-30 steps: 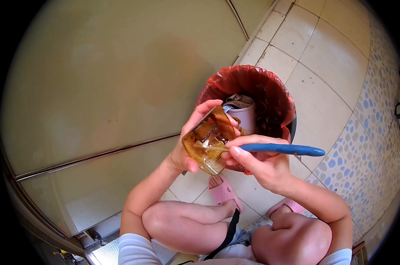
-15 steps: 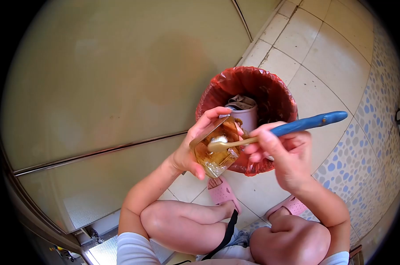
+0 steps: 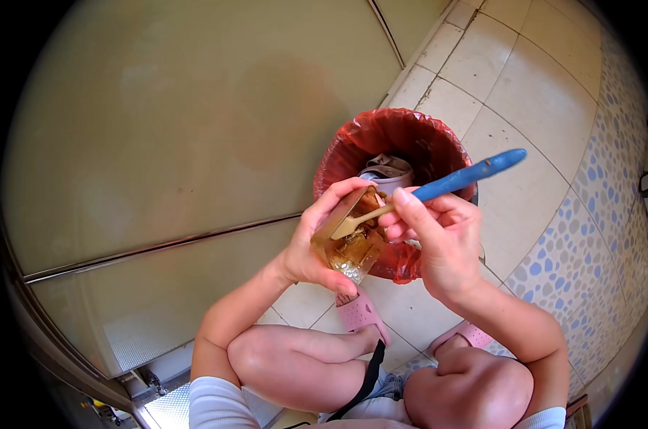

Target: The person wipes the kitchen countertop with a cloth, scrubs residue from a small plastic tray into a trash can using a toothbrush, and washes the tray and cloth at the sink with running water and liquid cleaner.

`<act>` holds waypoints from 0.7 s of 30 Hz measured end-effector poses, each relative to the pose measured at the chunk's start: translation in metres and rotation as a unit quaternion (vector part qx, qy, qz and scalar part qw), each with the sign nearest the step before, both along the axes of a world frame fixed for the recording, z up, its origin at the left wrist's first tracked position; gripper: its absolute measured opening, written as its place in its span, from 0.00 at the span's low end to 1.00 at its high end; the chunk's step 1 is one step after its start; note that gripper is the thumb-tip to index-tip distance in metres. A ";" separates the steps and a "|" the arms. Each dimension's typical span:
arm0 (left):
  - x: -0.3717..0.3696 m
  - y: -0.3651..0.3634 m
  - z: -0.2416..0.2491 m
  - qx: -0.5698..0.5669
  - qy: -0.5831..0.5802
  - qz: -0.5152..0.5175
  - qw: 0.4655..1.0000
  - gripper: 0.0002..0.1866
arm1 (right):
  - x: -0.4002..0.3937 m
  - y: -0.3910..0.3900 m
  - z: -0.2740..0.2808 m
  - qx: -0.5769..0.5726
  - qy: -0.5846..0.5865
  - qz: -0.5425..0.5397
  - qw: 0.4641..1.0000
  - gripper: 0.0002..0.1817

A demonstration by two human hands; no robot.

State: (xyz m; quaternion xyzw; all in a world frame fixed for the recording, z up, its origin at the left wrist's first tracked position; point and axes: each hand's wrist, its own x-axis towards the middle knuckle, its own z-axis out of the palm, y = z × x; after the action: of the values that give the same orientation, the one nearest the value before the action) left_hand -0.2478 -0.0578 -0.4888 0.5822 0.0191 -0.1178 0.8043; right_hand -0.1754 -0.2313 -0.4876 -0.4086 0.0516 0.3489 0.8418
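My left hand grips a boxy, amber see-through container by its sides, tilted with the open side facing right. Brown residue and a shiny, crinkled patch show inside it. In my right hand is a small spatula with a thick blue handle and a thin tan neck, held between thumb and fingers. Its flat tan head reaches into the container and appears to touch the inner wall. Both hands are over the near left part of a bin lined with a red bag.
Inside the bin lies a pale cup-like container with crumpled material on top. A large greenish panel door stands on the left. Pink slippers are on the tiled floor, below my bent knees.
The spatula has moved left and upward, and its head now lies nearer the container's left wall. My left hand has turned the container slightly, so less of its inside shows.
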 end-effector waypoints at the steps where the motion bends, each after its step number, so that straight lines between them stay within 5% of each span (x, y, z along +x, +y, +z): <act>1: 0.000 -0.002 0.002 -0.011 0.016 0.000 1.000 0.59 | 0.001 0.001 -0.003 -0.007 0.029 -0.003 1.000 0.11; 15: 0.004 0.003 -0.006 0.101 -0.046 -0.042 0.993 0.59 | 0.000 -0.016 0.001 -0.022 -0.015 -0.060 0.998 0.09; 21: 0.004 0.002 -0.006 0.061 -0.035 -0.013 0.997 0.61 | 0.004 -0.013 -0.001 -0.013 0.020 -0.014 1.000 0.10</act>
State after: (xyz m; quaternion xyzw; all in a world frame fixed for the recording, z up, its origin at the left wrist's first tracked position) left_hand -0.2433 -0.0555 -0.4948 0.6343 -0.0096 -0.1059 0.7658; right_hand -0.1716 -0.2441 -0.4884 -0.4118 0.0784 0.3448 0.8399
